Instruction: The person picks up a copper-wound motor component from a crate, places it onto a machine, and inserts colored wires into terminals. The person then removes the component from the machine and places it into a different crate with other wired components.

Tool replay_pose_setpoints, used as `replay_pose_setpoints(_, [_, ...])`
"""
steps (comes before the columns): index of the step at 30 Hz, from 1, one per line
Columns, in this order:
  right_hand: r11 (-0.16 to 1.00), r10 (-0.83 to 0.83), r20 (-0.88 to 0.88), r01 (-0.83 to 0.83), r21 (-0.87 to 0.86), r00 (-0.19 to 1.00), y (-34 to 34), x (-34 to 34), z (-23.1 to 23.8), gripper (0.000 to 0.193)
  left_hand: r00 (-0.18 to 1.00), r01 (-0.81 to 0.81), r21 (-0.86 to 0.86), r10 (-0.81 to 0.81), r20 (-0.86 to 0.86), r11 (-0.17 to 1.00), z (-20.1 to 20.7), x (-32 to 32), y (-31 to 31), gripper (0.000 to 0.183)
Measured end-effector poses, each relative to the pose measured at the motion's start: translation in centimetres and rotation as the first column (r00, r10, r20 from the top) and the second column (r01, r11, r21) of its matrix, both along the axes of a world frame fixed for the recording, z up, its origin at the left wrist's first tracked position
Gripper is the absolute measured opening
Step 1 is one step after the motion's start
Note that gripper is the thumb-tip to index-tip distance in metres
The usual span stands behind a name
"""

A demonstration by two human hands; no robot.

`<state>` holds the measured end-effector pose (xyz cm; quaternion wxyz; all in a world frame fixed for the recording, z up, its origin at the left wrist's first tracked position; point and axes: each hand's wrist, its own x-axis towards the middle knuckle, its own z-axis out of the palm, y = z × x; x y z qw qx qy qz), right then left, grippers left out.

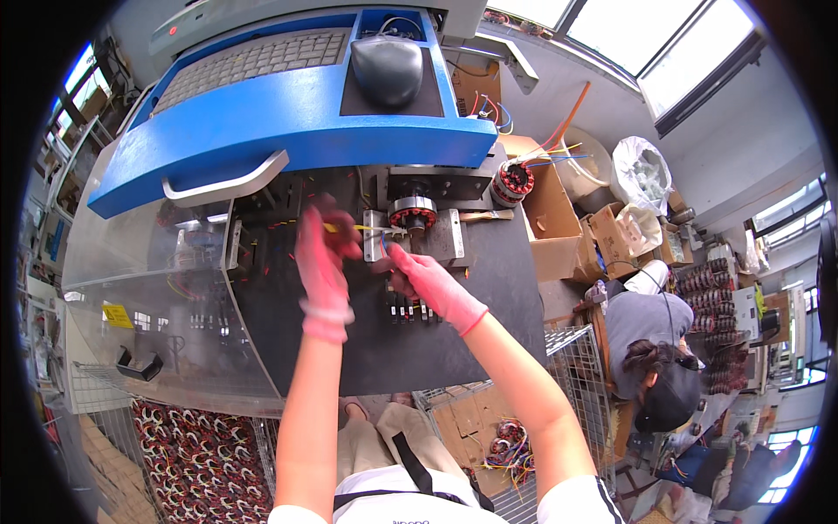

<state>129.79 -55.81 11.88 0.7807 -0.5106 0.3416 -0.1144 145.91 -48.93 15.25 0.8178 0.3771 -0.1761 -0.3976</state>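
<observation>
A motor stator (413, 212) with red insulation round its ring sits on a metal fixture (450, 237) on the dark worktable. From its left side a yellow wire (371, 229) runs out to my left hand (323, 258), in a pink glove. That hand is smeared by motion, but its fingers look closed on the wire. My right hand (428, 281), also gloved in pink, is just below the fixture. Its thumb and fingertips are pinched together beside a short blue wire (382, 243); what they hold is too small to make out.
A second stator (512, 182) with long coloured leads stands at the table's right edge, near a brush (487, 215). Above hangs a blue keyboard drawer (297, 144) with a mouse (387, 70). A transparent cover (166, 297) flanks the left. A seated co-worker (650, 341) is at right.
</observation>
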Motion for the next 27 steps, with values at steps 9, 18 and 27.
replay_pose_setpoints(9, [0.945,-0.004,-0.161,-0.049,-0.322,0.987,-0.4,1.1,1.6,0.019,0.659,0.106,0.457,-0.406,0.632,0.883,-3.4,-7.3,11.4,0.031])
replay_pose_setpoints(18, [0.552,-0.06,-0.371,-0.279,-0.786,0.927,-0.1,0.1,-0.2,0.017,-0.262,-0.419,0.497,-0.625,0.735,0.76,-10.4,-8.8,11.7,0.056])
replay_pose_setpoints(27, [0.451,-0.085,-0.32,-0.25,-0.857,0.944,0.4,0.5,-1.5,0.019,-0.339,-0.446,0.484,-0.643,0.687,0.753,-11.3,-8.6,11.6,0.052])
